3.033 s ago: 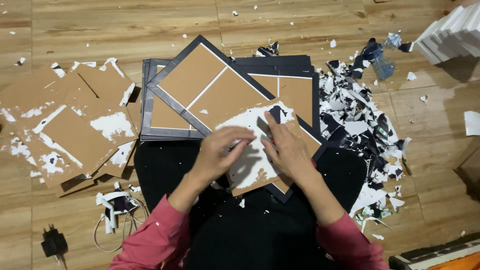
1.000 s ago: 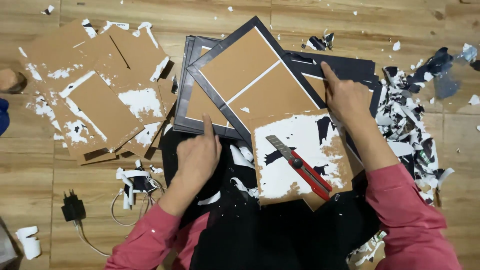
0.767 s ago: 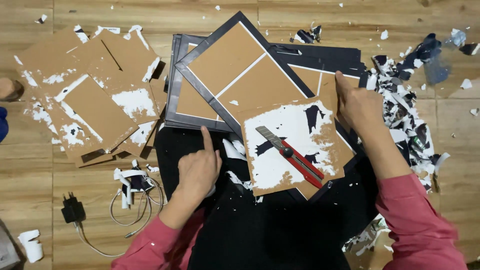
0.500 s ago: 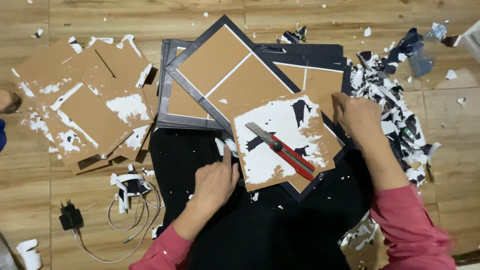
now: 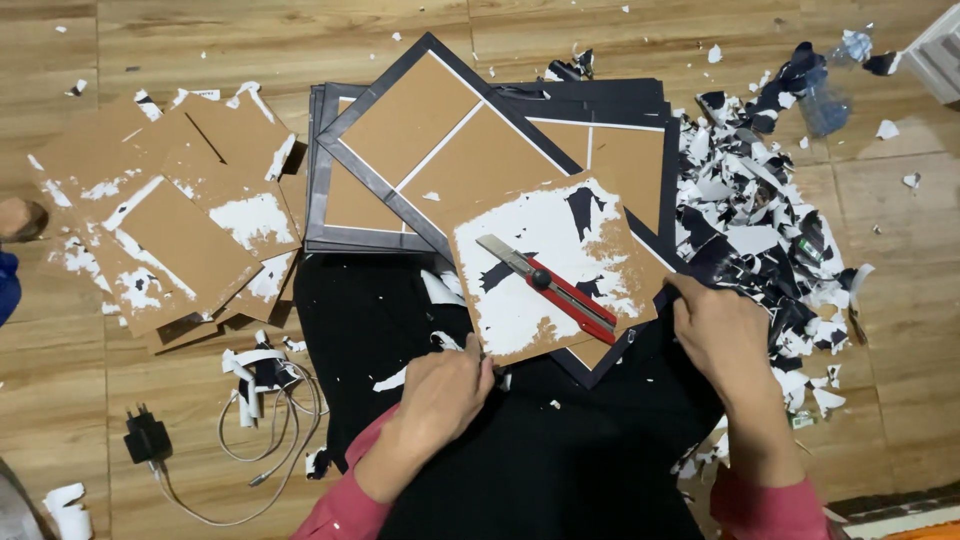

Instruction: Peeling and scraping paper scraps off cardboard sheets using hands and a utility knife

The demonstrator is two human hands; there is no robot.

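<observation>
Both hands have dropped: left hand (image 5: 443,392) pinches the brown board (image 5: 548,268) at 7 o'clock, right hand (image 5: 722,335) grips its 3 o'clock corner; red cutter (image 5: 550,285) lies loose on top. Peeling paper is the step in hand; next needs a firm pull.

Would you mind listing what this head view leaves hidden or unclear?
- Left hand fingertips: curled under the board edge, grip unseen.
- Right hand fingers: hidden at the board's right corner.
- Frames under the board: covered.
- Charger cable's far end: tangled, too small.

Left hand (image 5: 440,395) and right hand (image 5: 722,330) gripping cardboard panel (image 5: 550,265), red utility knife (image 5: 548,283) on top
</observation>
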